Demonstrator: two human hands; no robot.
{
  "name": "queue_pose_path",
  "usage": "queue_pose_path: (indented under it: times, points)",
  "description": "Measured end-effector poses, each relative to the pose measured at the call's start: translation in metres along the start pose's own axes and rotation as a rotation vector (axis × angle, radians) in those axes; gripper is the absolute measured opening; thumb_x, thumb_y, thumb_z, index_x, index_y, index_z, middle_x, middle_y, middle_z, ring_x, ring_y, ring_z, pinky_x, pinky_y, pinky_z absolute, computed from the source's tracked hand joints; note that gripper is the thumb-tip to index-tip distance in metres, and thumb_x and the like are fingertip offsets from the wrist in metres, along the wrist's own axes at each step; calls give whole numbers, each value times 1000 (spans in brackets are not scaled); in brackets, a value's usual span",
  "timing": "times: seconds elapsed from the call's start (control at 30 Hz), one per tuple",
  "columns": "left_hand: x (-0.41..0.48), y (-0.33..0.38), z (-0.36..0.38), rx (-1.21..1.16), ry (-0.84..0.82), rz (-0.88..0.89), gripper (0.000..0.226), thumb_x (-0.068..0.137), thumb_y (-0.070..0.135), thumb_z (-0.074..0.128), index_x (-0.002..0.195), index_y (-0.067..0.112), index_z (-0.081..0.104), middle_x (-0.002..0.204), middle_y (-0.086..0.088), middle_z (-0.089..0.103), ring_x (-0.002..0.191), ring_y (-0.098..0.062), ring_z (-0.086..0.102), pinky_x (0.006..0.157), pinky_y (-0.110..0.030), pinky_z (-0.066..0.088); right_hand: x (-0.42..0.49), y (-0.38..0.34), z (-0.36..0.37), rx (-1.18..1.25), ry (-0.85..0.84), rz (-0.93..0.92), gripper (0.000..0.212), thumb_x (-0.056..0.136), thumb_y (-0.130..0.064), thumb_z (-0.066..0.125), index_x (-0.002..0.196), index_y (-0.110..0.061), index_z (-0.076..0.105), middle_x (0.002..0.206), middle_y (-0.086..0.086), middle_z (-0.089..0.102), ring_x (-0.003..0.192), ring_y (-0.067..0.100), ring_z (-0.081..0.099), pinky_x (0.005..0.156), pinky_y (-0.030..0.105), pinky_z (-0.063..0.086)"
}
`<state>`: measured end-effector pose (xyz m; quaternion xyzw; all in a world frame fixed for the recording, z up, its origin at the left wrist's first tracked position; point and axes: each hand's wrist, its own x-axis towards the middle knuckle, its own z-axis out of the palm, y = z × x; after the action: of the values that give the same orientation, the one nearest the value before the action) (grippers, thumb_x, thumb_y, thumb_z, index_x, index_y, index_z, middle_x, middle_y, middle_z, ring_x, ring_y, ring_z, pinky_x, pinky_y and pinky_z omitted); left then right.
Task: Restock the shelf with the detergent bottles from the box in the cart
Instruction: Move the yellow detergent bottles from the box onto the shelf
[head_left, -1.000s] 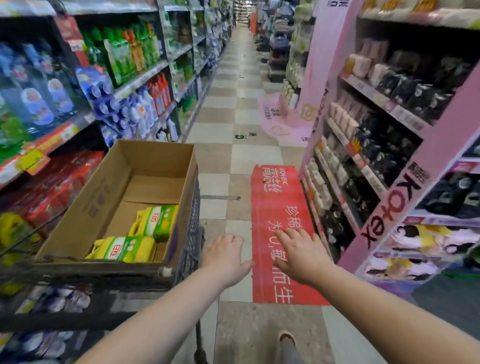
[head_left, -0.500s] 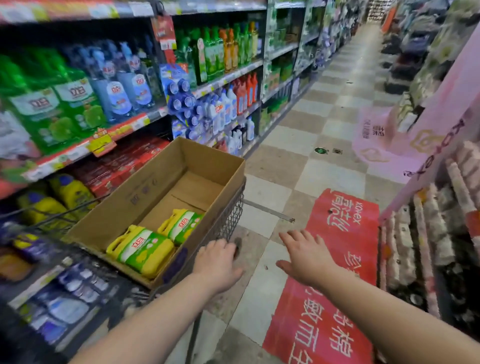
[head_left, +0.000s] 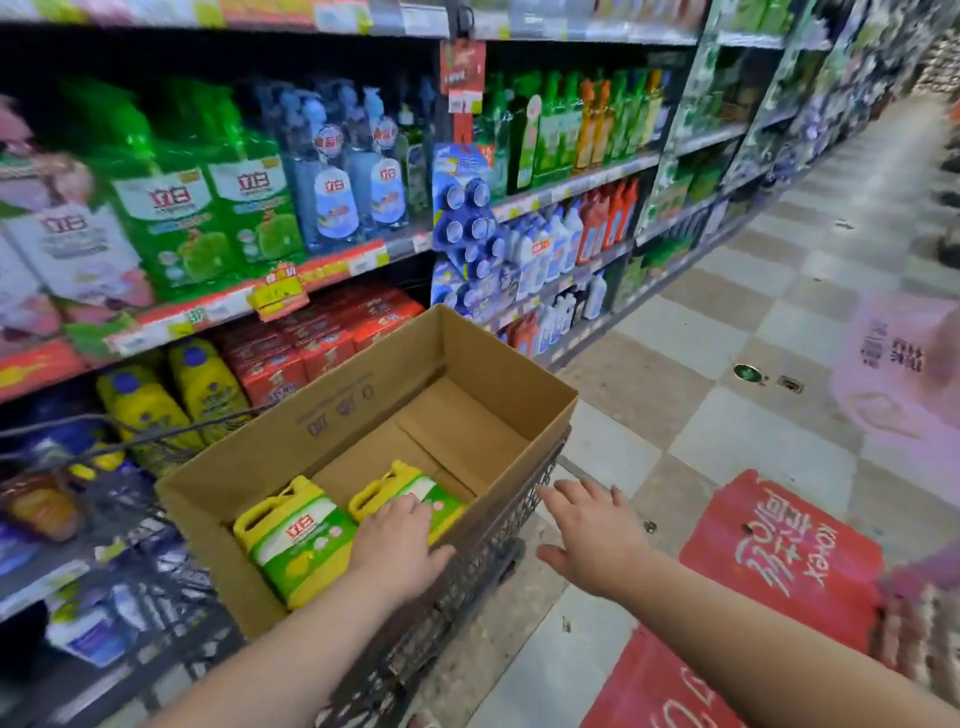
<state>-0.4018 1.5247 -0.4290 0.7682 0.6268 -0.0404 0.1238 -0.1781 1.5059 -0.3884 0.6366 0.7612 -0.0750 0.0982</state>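
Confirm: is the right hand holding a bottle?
No, the right hand hangs open and empty beside the cart, outside the box.

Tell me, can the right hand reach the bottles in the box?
Probably yes. The box is open on top and the right hand hovers beside it. The left hand covers one bottle; the other bottle lies bare.

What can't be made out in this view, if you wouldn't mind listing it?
Head view: the left hand covers part of the right bottle in the box, so whether it grips is unclear.
Head view: the price labels on the shelf edge are blurred by motion and unreadable.
Head view: the cart is cut off low down by the bottom edge and the forearm.
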Motion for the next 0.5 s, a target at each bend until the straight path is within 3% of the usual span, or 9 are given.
queue_pose_path:
  times: [0.2, 0.5]
  points:
    - [76, -36, -16, -45, 3, -66, 52, 87, 56, 45, 125, 20, 47, 130, -4, 48, 121, -27, 46, 99, -38, 37, 109, -7, -31, -69, -13, -70, 69, 89, -52, 47, 147, -23, 20, 152, 5, 29, 142, 30, 20, 114, 53, 16]
    - [92, -96, 19, -162, -96, -320, 53, 85, 55, 50, 125, 21, 48, 127, -5, 50, 121, -26, 45, 99, -38, 37, 215, -42, -21, -196, -234, -269, 70, 90, -52, 44, 147, -19, 20, 151, 4, 28, 141, 27, 21, 113, 48, 22]
